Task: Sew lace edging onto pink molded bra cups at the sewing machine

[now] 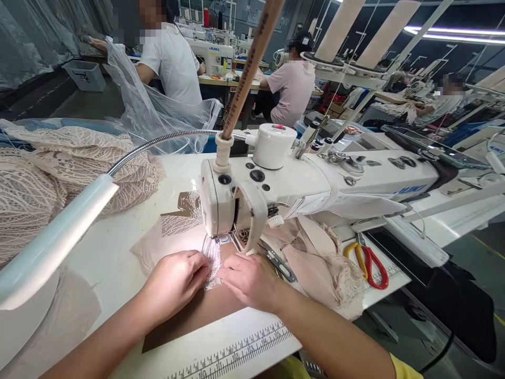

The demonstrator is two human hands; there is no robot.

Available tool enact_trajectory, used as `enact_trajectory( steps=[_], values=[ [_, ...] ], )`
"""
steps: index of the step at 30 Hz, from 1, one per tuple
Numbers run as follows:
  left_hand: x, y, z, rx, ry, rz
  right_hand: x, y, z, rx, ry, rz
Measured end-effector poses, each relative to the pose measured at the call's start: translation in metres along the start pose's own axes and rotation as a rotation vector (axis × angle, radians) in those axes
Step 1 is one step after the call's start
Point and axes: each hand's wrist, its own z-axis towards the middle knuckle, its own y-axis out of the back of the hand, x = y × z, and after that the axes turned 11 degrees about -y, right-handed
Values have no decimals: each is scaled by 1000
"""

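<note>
Under the needle area of a white sewing machine [229, 210] lies a narrow strip of pale lace fabric [213, 255], brightly lit. My left hand [177, 284] is closed at the strip's left edge, its fingers curled and pressed onto it. From the other side my right hand [250, 279] pinches the right edge, fingers together. Both hands rest over a brown sheet [197, 310] on the machine bed. The fingertips partly cover the lace, and the needle is hidden behind the machine head. Thread snips [278, 262] lie just beyond my right hand.
A lamp [59, 237] on a bent metal neck reaches over from the left. Beige lace [71, 173] is piled behind it. Scissors [367, 263] with yellow and red handles lie right of sheer beige fabric [315, 258]. A printed ruler [232, 352] runs along the front edge. Co-workers sit beyond.
</note>
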Motion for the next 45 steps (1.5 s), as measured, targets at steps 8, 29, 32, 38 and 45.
enact_trajectory(
  steps=[8,29,32,38,45],
  values=[
    [-2,-3,2,-20,25,46,-1,1,-1,-32,-28,38],
    [6,-5,5,-172,-374,242,3,2,3,94,-135,-52],
    [7,-7,5,-167,-374,242,3,3,3,96,-138,-57],
    [7,-7,7,-178,-367,241,4,2,4,82,-152,-65],
    [10,-2,12,-195,-331,235,5,2,12,82,-211,-111]
  ],
)
